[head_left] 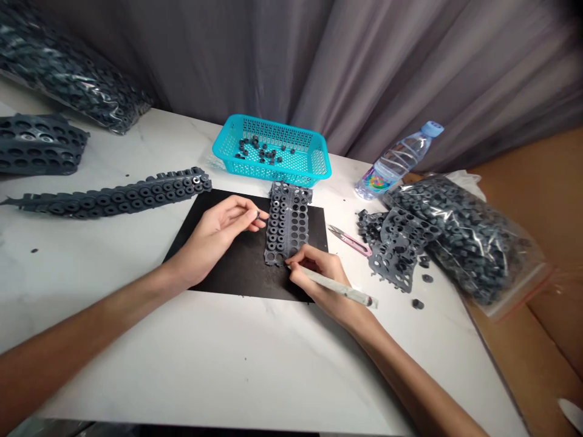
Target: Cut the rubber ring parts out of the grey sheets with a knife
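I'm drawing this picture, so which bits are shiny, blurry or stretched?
In the head view, white glints on the left bag and the right bag; in the head view, a soft, smeary curtain towards the dark top right corner; in the head view, left hand and right hand fairly clear.

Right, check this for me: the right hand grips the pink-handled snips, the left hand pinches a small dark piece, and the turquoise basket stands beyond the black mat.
One fix: the head view shows the right hand gripping a pale pen-like tool; the pink-handled snips lie on the table. The rest holds.
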Demonstrator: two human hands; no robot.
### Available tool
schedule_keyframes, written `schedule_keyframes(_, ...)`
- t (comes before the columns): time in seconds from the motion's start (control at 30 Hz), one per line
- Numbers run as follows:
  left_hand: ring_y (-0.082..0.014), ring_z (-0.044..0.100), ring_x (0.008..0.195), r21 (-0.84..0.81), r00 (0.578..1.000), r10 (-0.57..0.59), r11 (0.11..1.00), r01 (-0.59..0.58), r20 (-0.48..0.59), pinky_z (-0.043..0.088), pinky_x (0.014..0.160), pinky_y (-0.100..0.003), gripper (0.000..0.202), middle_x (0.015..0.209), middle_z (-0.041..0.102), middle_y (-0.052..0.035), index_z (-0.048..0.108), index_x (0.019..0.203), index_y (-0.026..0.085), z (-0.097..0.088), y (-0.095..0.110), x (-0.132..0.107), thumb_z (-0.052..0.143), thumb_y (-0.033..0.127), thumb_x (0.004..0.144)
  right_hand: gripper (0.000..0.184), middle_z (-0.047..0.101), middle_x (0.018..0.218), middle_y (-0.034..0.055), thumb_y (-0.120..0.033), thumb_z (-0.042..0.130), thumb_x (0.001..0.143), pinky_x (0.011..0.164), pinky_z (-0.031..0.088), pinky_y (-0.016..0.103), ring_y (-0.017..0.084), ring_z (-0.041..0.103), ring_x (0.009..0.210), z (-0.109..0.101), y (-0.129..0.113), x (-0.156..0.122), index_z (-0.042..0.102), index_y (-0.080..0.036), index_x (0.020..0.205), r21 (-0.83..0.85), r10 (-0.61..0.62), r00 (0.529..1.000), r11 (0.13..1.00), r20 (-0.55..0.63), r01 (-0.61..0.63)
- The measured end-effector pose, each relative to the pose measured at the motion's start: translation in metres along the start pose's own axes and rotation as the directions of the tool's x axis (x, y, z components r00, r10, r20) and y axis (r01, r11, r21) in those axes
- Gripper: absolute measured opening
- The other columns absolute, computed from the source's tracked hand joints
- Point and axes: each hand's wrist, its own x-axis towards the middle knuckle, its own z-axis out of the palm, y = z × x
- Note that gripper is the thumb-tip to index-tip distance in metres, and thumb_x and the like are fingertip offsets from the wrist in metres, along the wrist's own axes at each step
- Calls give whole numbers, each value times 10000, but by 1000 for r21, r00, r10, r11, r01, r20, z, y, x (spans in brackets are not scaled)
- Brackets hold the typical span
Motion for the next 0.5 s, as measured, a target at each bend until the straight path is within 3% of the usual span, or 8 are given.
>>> schedule_keyframes(0.13,-211,717,1132,-137,981,-167,974,179,97,563,1024,-359,203,1197,775,-110,709,1139,176,-10,-1,-1,724,322,998,74,619,755,-7,-232,647,913,593,360,257,153,522,679,-1,4,0,670,-202,850,71,29,999,997,-30,-27)
schedule_keyframes(0.3,-228,739,1116,-152,938,-247,945,288,242,572,1065,-399,240,1191,783,-120,766,1202,187,-2,-7,-12,698,312,1010,89,671,752,12,-282,676,919,541,386,258,148,554,614,-4,9,2,708,-201,898,200,103,989,976,-107,-80)
schedule_keyframes(0.4,-214,743,1096,-138,912,-281,933,332,299,577,1041,-368,247,1208,782,-117,773,1213,194,2,-9,-15,679,331,1031,101,677,745,8,-304,698,916,501,368,253,130,521,559,-5,9,4,706,-207,893,239,114,981,968,-156,-75)
schedule_keyframes(0.5,-201,745,1044,-64,914,-264,953,297,307,589,982,-342,277,1156,788,-102,765,1224,197,5,-13,-16,676,383,1038,108,677,747,5,-313,705,922,499,375,254,126,514,551,-3,8,6,703,-208,895,231,105,981,971,-162,-65)
